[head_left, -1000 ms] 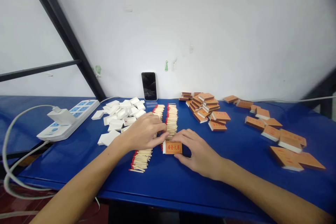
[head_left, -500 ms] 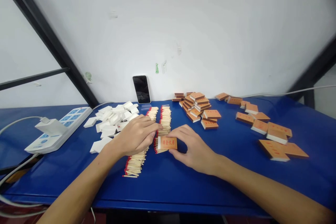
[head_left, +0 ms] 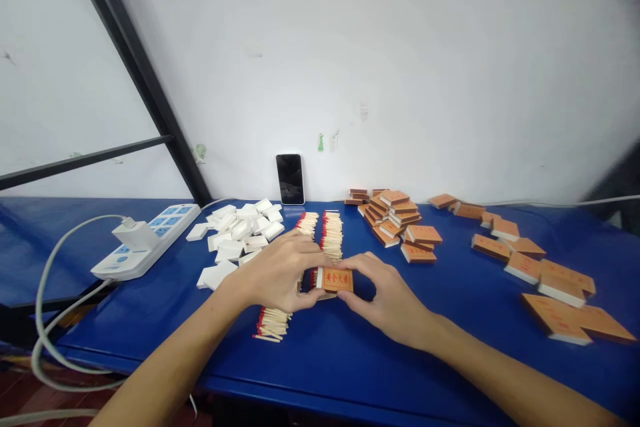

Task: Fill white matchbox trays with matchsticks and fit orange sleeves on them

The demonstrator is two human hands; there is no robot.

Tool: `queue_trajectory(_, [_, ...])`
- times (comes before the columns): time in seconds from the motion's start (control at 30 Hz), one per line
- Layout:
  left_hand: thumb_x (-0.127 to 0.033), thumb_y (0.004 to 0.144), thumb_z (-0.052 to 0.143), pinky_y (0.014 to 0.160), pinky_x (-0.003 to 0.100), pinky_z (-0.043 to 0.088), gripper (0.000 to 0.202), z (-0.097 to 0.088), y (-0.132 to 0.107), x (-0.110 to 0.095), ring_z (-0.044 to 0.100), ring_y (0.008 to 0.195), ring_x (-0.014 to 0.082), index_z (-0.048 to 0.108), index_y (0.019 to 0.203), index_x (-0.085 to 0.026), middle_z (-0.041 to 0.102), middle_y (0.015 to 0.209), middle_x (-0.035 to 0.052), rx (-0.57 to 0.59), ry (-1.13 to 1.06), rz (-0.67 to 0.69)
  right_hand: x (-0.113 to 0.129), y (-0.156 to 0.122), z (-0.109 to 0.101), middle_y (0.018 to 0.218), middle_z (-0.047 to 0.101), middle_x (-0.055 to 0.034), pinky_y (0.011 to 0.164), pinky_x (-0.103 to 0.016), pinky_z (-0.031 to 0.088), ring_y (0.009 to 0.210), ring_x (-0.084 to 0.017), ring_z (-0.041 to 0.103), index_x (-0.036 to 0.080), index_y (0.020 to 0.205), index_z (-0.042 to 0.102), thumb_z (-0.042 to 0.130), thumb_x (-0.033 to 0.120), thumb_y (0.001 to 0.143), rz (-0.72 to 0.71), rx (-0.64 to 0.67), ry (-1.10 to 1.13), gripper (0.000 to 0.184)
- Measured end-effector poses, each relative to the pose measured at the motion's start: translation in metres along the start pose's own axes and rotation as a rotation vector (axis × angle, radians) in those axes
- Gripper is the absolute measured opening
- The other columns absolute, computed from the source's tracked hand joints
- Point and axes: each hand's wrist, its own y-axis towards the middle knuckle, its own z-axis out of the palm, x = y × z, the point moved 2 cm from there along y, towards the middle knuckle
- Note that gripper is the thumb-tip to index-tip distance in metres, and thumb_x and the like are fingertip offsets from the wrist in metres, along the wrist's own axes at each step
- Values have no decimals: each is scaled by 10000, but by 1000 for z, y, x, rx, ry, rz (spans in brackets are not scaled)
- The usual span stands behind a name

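Note:
An orange matchbox with red lettering is held level between my two hands, its white end to the left. My left hand pinches that left end between thumb and fingers. My right hand grips the right end with thumb below and fingers above. Under and behind the box runs a row of red-tipped matches. A second row of matches lies to its left, partly covered by my left hand. The inside of the matchbox is hidden.
White matchbox trays are heaped at the left, beside a power strip with a plugged-in charger. A phone leans on the wall. Orange matchboxes are piled behind my right hand and scattered on the blue table's right.
My left hand has come to the matchbox's left end and now grips it, where before its fingers were at the matches. The whole view has shifted, moving things rightward and slightly down.

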Motion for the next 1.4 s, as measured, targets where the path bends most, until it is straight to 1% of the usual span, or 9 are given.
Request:
queue_trajectory(0.2, [-292,813,697,837,367,435,302,0,-1,1,629,853,224,693,1105,-218,690,889,32,61,18,-20,-1,-1,4,1094,721,-50,896,-408,513,1015,-236,628,231,1125,626,670,193,896,5,43,10,235])
queue_trajectory(0.4, [-297,797,731,785,351,448,392,-4,-3,0,632,826,229,657,1174,-221,687,901,37,92,10,-27,-1,-2,6,1108,726,-50,900,-407,518,1022,-238,634,234,1137,624,685,211,899,10,75,12,247])
queue_trajectory(0.5, [-297,797,750,783,348,452,416,-4,-4,0,647,854,240,636,1191,-229,697,940,39,113,0,-41,0,-1,8,1117,733,-44,912,-411,517,1020,-236,637,234,1141,623,696,205,892,-9,95,16,261])
queue_trajectory(0.6, [-283,781,761,747,329,449,359,-1,-3,0,650,853,234,623,1106,-218,692,942,33,144,-19,-49,1,-1,8,1129,733,-51,932,-426,514,1039,-243,636,234,1168,623,697,206,893,-25,109,11,286])
queue_trajectory(0.7, [-281,771,753,684,315,431,287,2,-2,-1,629,778,211,572,982,-209,668,884,16,152,-16,-37,1,-1,7,1126,733,-57,940,-432,512,1050,-248,633,229,1166,629,698,202,893,-28,130,8,283])
queue_trajectory(0.8, [-285,779,737,642,306,407,262,1,-1,0,602,716,195,537,933,-215,645,837,4,142,6,-38,-1,-1,5,1133,729,-53,930,-417,512,1044,-241,630,228,1159,634,703,191,889,-23,139,11,281])
queue_trajectory(1.07, [-248,745,731,663,303,404,262,-1,-3,2,588,742,190,519,895,-217,616,833,-8,210,-17,-129,-6,-1,1,1092,722,-53,915,-409,514,1018,-234,626,224,1127,627,708,201,882,-43,129,-3,259])
queue_trajectory(1.23, [-266,752,728,646,307,396,271,1,-3,3,570,733,194,506,899,-218,607,837,-3,220,-10,-128,-6,-1,-4,1036,702,-47,872,-394,520,967,-228,621,220,1072,618,716,189,864,-43,166,-36,231])
queue_trajectory(1.4, [-247,740,735,659,308,400,285,0,-3,3,565,738,194,502,900,-219,614,861,-4,220,8,-115,-9,-2,-8,1060,689,-47,867,-376,521,980,-221,618,223,1069,606,706,168,850,-50,178,-38,247])
